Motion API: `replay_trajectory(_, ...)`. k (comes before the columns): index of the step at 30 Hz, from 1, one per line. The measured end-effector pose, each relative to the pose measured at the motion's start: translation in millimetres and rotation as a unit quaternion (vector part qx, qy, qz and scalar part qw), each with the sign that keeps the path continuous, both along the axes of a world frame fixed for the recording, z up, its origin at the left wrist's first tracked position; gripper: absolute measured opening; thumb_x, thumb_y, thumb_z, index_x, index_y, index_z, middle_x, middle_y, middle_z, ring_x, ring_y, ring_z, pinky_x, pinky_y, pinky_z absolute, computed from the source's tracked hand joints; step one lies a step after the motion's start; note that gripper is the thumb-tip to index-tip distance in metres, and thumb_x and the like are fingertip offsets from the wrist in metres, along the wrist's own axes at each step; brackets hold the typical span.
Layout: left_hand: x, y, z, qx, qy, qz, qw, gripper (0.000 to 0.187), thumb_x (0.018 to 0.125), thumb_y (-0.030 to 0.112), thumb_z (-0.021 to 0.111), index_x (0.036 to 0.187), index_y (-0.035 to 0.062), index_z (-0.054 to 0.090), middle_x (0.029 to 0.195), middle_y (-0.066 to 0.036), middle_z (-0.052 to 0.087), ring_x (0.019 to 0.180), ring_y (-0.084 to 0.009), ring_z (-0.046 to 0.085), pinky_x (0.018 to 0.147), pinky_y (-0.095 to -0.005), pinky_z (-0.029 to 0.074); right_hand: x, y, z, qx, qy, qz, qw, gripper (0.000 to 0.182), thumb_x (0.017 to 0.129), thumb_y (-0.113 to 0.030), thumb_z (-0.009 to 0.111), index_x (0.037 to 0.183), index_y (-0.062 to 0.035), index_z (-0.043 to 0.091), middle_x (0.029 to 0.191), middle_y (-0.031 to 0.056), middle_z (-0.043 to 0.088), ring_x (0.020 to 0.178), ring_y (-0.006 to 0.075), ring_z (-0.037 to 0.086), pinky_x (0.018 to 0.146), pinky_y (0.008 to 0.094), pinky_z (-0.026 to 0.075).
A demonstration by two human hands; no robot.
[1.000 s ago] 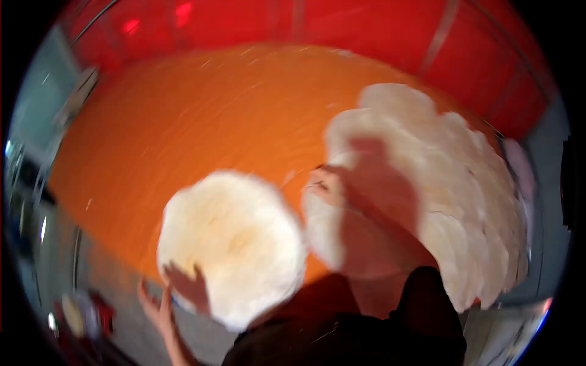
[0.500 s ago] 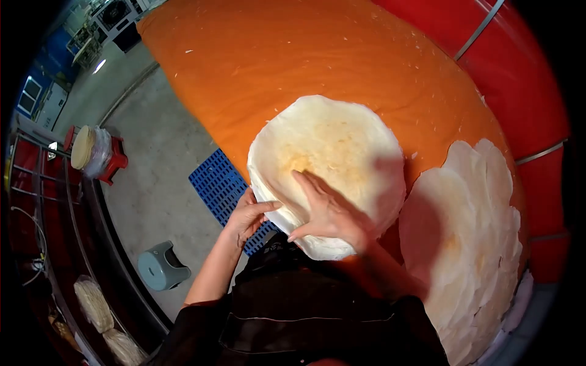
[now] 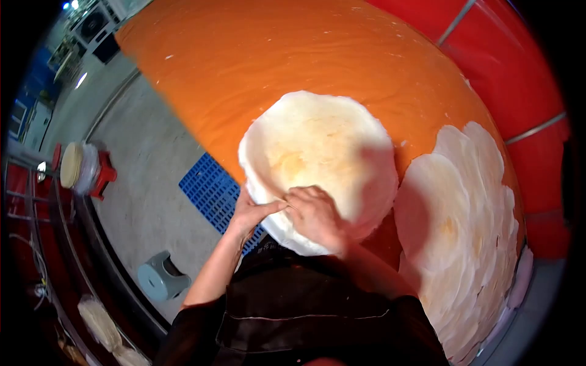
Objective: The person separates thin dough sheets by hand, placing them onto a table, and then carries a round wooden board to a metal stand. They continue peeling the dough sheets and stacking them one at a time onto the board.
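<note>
A stack of thin, round, pale flatbreads [image 3: 329, 140] with light brown patches lies at the near edge of an orange cloth-covered table [image 3: 244, 73]. My left hand [image 3: 250, 213] grips the stack's near-left rim, thumb on top and fingers hidden beneath. Close beside that thumb, my right hand [image 3: 312, 215] has its fingers curled together at the edge of the upper flatbread. How many layers it pinches cannot be made out. The rim of the stack curves upward on the left side.
Overlapping flatbreads [image 3: 470, 244] spread over the table's right side. A blue plastic grate [image 3: 210, 189] lies on the floor to the left, near a grey stool [image 3: 162, 277]. Farther left, a red stool [image 3: 105, 174] carries wrapped round sheets. Red padding [image 3: 506, 79] borders the far right.
My right hand has gone from lying spread on the top flatbread to curled fingers at its edge, nearer my left thumb. The whole view has shifted slightly.
</note>
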State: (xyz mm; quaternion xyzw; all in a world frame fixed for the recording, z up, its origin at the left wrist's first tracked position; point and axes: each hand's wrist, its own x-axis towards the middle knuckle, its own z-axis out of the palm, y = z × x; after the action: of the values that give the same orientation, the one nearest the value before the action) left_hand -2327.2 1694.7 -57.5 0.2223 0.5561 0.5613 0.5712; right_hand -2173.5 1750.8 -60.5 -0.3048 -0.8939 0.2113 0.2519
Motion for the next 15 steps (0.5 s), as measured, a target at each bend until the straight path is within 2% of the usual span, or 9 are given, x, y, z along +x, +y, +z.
replay_trajectory(1, -2.9, -0.4, -8.0, 0.029, -0.008, 0.001, 1.0, 0.066, 0.058, -0.003, 0.071, 0.115, -0.0008, 0.037, 0.104, -0.013, 0.051, 0.096, -0.0207, 0.051, 0.083, -0.0315, 0.043, -2.4, 1.2, -6.0, 0.046, -0.034, -0.012, 0.998, 0.017, 0.069, -0.012, 0.057, 0.083, -0.0019, 0.058, 0.08, 0.0127, 0.059, 0.078, 0.0293, 0.055, 0.065, 0.0359, 0.044)
replay_trajectory(3, -5.4, -0.2, -10.5, -0.005, -0.124, 0.036, 0.992, 0.054, 0.063, -0.011, 0.06, 0.113, -0.0027, 0.041, 0.104, -0.016, 0.053, 0.091, -0.0251, 0.055, 0.079, -0.0338, 0.046, -0.8, 18.6, 8.2, -0.173, -0.067, -0.059, 0.981, 0.014, 0.074, -0.017, 0.054, 0.079, -0.0048, 0.058, 0.073, 0.0125, 0.059, 0.07, 0.0265, 0.055, 0.062, 0.0334, 0.043)
replay_trajectory(5, -14.3, -2.8, -35.1, -0.037, -0.178, 0.034, 0.983, 0.054, 0.065, -0.013, 0.053, 0.116, -0.0051, 0.038, 0.109, -0.018, 0.05, 0.097, -0.029, 0.052, 0.083, -0.0372, 0.043, 16.1, 56.3, 81.8, -0.295, -0.05, -0.086, 0.95, 0.014, 0.076, -0.019, 0.055, 0.081, -0.0066, 0.059, 0.071, 0.0126, 0.059, 0.065, 0.0187, 0.056, 0.06, 0.0304, 0.041)
replay_trajectory(7, -12.6, -2.2, -39.0, -0.055, -0.181, 0.073, 0.979, 0.057, 0.065, -0.013, 0.055, 0.118, -0.004, 0.037, 0.112, -0.017, 0.048, 0.101, -0.0288, 0.048, 0.084, -0.0372, 0.042, 55.3, 107.9, 84.4, -0.262, 0.114, -0.134, 0.949, 0.016, 0.078, -0.02, 0.055, 0.08, -0.0045, 0.059, 0.07, 0.0073, 0.059, 0.064, 0.0116, 0.053, 0.06, 0.0274, 0.041)
replay_trajectory(9, -17.2, -4.7, -56.0, -0.068, -0.172, 0.09, 0.979, 0.06, 0.063, -0.013, 0.055, 0.119, -0.0016, 0.037, 0.113, -0.016, 0.048, 0.102, -0.0295, 0.048, 0.084, -0.0379, 0.041, 113.6, 200.3, 77.9, -0.278, 0.244, -0.049, 0.928, 0.016, 0.078, -0.017, 0.055, 0.08, -0.0023, 0.06, 0.071, 0.0, 0.058, 0.064, 0.009, 0.051, 0.058, 0.0262, 0.043)
replay_trajectory(10, -14.7, -3.7, -50.0, -0.065, -0.172, 0.092, 0.979, 0.06, 0.063, -0.013, 0.055, 0.119, -0.0009, 0.037, 0.113, -0.015, 0.048, 0.102, -0.0293, 0.047, 0.084, -0.0384, 0.041, 145.1, 217.2, 112.2, -0.317, 0.318, -0.08, 0.89, 0.015, 0.077, -0.016, 0.054, 0.077, -0.0022, 0.059, 0.069, 0.0009, 0.058, 0.061, 0.0084, 0.051, 0.055, 0.0254, 0.043)
replay_trajectory(11, -11.8, -4.0, -44.6, -0.064, -0.173, 0.098, 0.978, 0.061, 0.063, -0.013, 0.055, 0.119, -0.0002, 0.038, 0.113, -0.015, 0.048, 0.102, -0.0291, 0.047, 0.084, -0.0389, 0.041, 186.2, 241.1, 127.5, -0.237, 0.343, -0.099, 0.904, 0.013, 0.076, -0.015, 0.054, 0.075, -0.0034, 0.058, 0.069, 0.0019, 0.058, 0.058, 0.0088, 0.05, 0.053, 0.026, 0.042)
replay_trajectory(12, -14.6, -5.5, -54.3, -0.053, -0.171, 0.092, 0.98, 0.058, 0.065, -0.013, 0.053, 0.119, 0.0013, 0.038, 0.113, -0.014, 0.049, 0.101, -0.0288, 0.048, 0.083, -0.039, 0.042, 210.9, 236.2, 157.4, -0.22, 0.436, -0.158, 0.858, 0.012, 0.073, -0.015, 0.057, 0.077, -0.0037, 0.059, 0.068, 0.002, 0.057, 0.056, 0.0104, 0.05, 0.052, 0.0268, 0.042)
replay_trajectory(15, -16.4, -7.5, -57.5, -0.047, -0.18, 0.1, 0.977, 0.057, 0.065, -0.013, 0.053, 0.118, 0.003, 0.04, 0.112, -0.013, 0.049, 0.099, -0.0279, 0.05, 0.082, -0.0382, 0.043, 340.3, 296.9, 181.9, -0.073, 0.433, -0.487, 0.755, 0.015, 0.071, -0.016, 0.061, 0.078, -0.0034, 0.058, 0.068, 0.0027, 0.054, 0.059, 0.0145, 0.048, 0.056, 0.0303, 0.041)
